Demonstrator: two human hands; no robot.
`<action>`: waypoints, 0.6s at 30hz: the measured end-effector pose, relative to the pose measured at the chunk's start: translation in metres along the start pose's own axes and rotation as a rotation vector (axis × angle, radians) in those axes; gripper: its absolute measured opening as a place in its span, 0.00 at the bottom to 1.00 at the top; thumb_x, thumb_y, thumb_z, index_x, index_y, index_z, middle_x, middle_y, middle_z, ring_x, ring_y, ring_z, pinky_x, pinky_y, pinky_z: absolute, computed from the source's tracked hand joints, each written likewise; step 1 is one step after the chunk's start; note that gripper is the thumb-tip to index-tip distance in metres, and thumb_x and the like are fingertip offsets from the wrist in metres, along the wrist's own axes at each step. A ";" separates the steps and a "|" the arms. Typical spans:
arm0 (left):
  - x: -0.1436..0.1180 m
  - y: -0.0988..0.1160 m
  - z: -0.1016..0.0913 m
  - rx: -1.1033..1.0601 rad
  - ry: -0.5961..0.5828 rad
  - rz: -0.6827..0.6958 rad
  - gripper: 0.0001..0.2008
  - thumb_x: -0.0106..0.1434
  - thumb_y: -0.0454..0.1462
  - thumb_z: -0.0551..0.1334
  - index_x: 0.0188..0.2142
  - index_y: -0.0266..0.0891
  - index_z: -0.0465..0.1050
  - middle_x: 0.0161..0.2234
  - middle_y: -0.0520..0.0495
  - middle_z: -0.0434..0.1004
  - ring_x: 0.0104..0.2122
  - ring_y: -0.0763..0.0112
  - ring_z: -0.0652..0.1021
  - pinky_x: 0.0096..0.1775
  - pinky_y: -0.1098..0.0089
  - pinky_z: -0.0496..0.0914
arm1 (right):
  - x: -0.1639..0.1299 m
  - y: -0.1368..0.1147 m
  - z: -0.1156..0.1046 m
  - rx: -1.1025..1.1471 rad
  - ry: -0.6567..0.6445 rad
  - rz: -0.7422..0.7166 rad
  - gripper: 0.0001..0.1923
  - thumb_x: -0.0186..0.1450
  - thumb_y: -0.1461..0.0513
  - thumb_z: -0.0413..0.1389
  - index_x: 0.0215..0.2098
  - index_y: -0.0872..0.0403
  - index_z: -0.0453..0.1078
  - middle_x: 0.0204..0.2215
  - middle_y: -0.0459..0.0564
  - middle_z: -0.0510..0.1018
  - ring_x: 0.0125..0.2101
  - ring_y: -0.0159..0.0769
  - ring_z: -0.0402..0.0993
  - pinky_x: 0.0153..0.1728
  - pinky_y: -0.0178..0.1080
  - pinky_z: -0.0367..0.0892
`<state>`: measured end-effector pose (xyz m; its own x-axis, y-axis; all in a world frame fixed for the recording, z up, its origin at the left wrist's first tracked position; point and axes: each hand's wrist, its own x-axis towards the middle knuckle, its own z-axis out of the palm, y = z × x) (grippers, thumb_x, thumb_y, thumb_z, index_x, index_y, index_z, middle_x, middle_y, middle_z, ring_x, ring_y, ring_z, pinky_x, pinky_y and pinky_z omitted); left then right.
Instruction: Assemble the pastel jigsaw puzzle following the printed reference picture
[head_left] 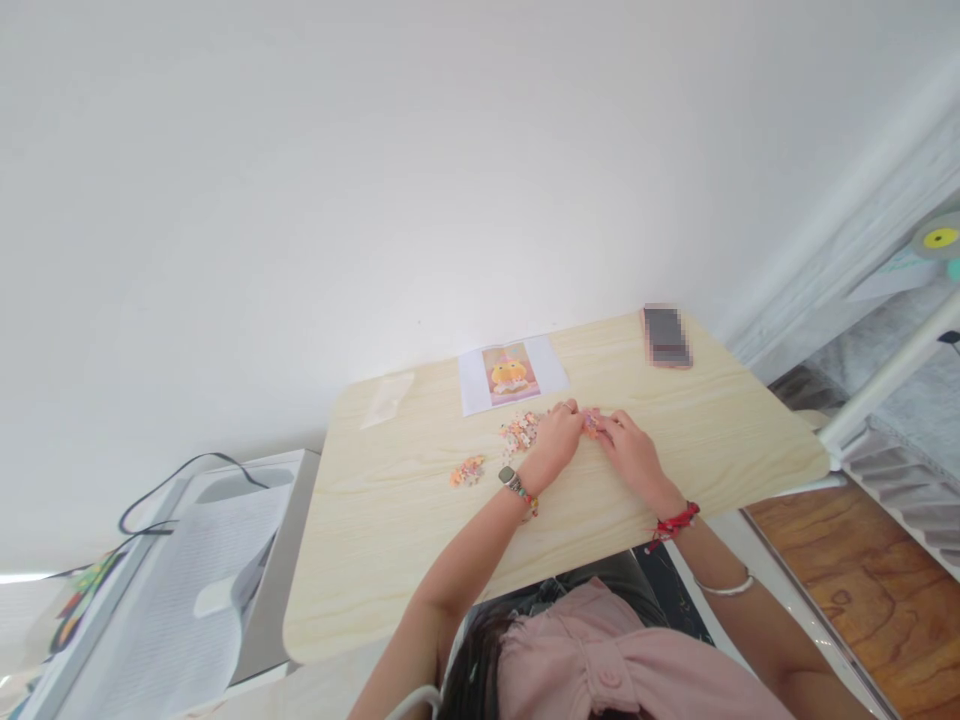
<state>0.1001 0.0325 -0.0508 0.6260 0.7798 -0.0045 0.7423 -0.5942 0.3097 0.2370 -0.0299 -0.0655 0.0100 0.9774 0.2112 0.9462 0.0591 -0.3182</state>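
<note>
Both hands meet at the middle of a light wooden table [390, 540]. My left hand [556, 437] and my right hand [628, 450] pinch small pink puzzle pieces [592, 422] between their fingertips. A heap of loose puzzle pieces [520, 431] lies just left of my left hand. A smaller cluster of orange pieces [468, 470] lies further left. A printed picture of a yellow figure [511, 373] lies flat behind the hands.
A phone [666, 336] rests at the table's far right. A clear plastic bag [387, 399] lies at the far left. A white wall stands behind. A white box with a black cable [187, 560] sits left of the table, a white metal frame [885, 385] to the right.
</note>
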 end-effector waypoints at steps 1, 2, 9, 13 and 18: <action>0.000 0.000 0.000 -0.001 -0.002 0.002 0.12 0.62 0.30 0.48 0.35 0.36 0.70 0.39 0.43 0.67 0.40 0.66 0.69 0.38 0.68 0.64 | 0.000 0.000 -0.001 -0.005 -0.002 -0.006 0.14 0.63 0.61 0.46 0.44 0.52 0.69 0.35 0.50 0.70 0.30 0.34 0.69 0.25 0.34 0.62; 0.000 0.000 0.000 -0.002 -0.006 0.005 0.12 0.62 0.30 0.48 0.36 0.36 0.70 0.39 0.44 0.67 0.40 0.66 0.69 0.38 0.68 0.64 | -0.001 0.000 -0.002 -0.011 -0.003 -0.011 0.14 0.63 0.61 0.46 0.44 0.51 0.68 0.35 0.50 0.70 0.30 0.34 0.69 0.25 0.34 0.62; 0.000 0.001 0.000 0.034 -0.050 0.053 0.11 0.61 0.31 0.49 0.35 0.37 0.70 0.38 0.45 0.66 0.39 0.68 0.69 0.38 0.70 0.64 | -0.014 -0.002 -0.008 -0.010 -0.011 -0.042 0.12 0.62 0.61 0.48 0.42 0.51 0.68 0.37 0.49 0.70 0.31 0.33 0.69 0.26 0.33 0.63; -0.004 -0.001 0.000 0.031 -0.022 0.068 0.11 0.61 0.31 0.50 0.38 0.39 0.69 0.39 0.46 0.66 0.39 0.69 0.69 0.39 0.71 0.64 | -0.023 -0.009 -0.007 -0.025 -0.028 0.021 0.10 0.61 0.58 0.49 0.38 0.52 0.69 0.35 0.49 0.69 0.31 0.34 0.70 0.24 0.34 0.62; -0.007 -0.004 0.001 0.029 -0.016 0.159 0.11 0.61 0.32 0.51 0.38 0.42 0.70 0.38 0.48 0.66 0.37 0.70 0.70 0.38 0.71 0.64 | -0.028 -0.019 0.002 -0.069 -0.014 0.102 0.10 0.62 0.58 0.48 0.36 0.53 0.69 0.34 0.50 0.69 0.29 0.34 0.69 0.22 0.34 0.60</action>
<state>0.0929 0.0291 -0.0529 0.7398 0.6723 0.0269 0.6399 -0.7154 0.2805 0.2180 -0.0579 -0.0669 0.1034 0.9804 0.1680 0.9605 -0.0546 -0.2728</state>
